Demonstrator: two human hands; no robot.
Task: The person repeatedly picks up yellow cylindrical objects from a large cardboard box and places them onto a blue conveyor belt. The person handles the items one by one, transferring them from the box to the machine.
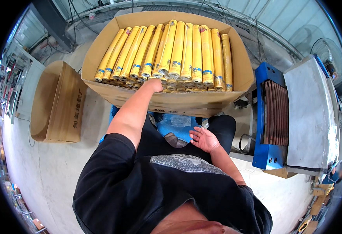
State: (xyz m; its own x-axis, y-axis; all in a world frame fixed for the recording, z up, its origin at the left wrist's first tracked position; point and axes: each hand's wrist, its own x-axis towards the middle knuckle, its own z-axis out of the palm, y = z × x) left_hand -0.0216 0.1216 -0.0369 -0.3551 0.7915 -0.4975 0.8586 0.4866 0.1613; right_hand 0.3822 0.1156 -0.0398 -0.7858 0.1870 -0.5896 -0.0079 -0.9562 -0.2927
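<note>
A large cardboard box (pixel 139 95) stands open before me, packed with long yellow tubes (pixel 177 48) in blue-printed wrapping, their round ends facing me. The top layer fans out slightly; more tube ends show beneath it. My left hand (pixel 154 84) reaches over the box's near edge, against the lower tube ends left of the middle. Its fingers curl down out of sight, so what they grasp is hidden. Below the box, above my lap, my right hand (pixel 204 139) is held palm up, fingers apart and nothing in it. Blue plastic sheeting (pixel 174 123) lies between my legs.
Another open cardboard box (pixel 59 105) stands on the floor at the left. To my right is a blue-framed machine (pixel 270 156) with stacked brown bars and a pale sloping panel (pixel 309 113). A standing fan (pixel 329 62) is behind it. Cables run along the far wall.
</note>
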